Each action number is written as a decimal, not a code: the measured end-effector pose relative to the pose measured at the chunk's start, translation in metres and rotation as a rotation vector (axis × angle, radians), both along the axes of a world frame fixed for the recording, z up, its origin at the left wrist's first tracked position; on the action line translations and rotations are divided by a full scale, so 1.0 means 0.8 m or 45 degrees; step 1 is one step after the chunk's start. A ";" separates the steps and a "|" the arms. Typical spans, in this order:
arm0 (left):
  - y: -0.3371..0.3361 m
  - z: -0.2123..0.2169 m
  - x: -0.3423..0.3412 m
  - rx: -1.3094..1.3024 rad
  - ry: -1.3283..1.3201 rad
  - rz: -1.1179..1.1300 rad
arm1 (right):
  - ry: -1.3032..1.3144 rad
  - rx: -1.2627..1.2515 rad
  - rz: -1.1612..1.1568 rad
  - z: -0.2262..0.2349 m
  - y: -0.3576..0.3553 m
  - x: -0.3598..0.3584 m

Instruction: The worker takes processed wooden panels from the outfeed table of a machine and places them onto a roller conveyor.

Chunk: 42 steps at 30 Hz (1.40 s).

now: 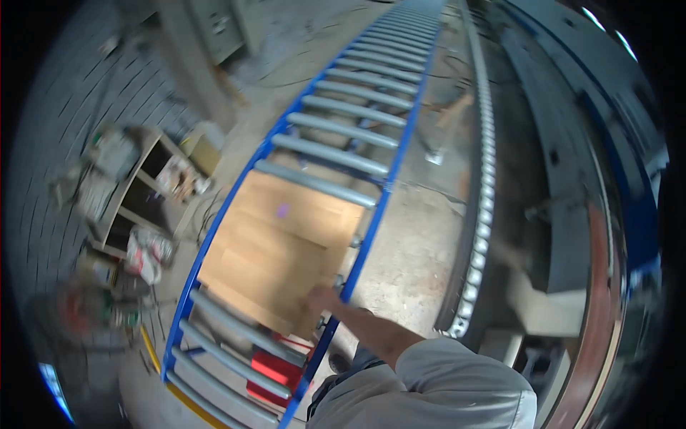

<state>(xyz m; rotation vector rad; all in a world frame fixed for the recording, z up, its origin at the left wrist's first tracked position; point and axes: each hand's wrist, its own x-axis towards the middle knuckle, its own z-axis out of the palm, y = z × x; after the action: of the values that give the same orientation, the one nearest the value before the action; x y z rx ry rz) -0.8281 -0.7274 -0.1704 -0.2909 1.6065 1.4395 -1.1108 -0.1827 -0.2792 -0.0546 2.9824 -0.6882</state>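
Observation:
A flat light-brown panel (271, 243), wood or cardboard I cannot tell, lies across a roller conveyor with a blue frame (221, 214). A small purple spot shows near its far end. My right hand (323, 299) reaches in from the lower right and rests at the panel's near right corner, beside the blue rail. Its fingers are blurred, so whether they grip the panel or just press on it is unclear. My left hand is out of view.
Grey rollers (343, 129) run on into the distance. Beneath the near rollers sits a red object (275, 375). At left, an open shelf unit (136, 186) holds bags and clutter. A curved strip of small wheels (486, 193) stands at right, before a long machine.

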 end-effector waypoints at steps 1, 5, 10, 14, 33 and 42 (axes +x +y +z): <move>-0.026 0.009 -0.032 -0.034 0.034 -0.063 | -0.341 -0.296 -0.111 0.055 -0.064 0.015; -0.017 0.004 -0.222 0.025 0.074 -0.638 | -0.331 -0.681 -0.044 0.042 -0.129 0.179; 0.030 -0.012 -0.337 0.050 0.174 -1.085 | -0.591 -0.813 -0.837 0.110 -0.059 0.433; 0.154 -0.014 -0.379 0.129 0.261 -1.419 | -0.527 -0.653 -1.846 0.083 -0.081 0.729; 0.635 -0.037 0.093 0.350 0.720 -1.786 | 0.849 -1.047 -2.927 0.285 -0.197 1.148; 0.818 0.002 0.400 0.495 0.761 -1.681 | 1.553 -0.175 -3.095 0.362 -0.102 1.395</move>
<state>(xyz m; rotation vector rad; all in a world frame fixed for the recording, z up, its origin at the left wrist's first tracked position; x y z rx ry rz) -0.5081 -0.0731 -0.1689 1.3027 1.3626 0.7097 0.0055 -0.2646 0.0101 -1.7185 -0.5168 0.2809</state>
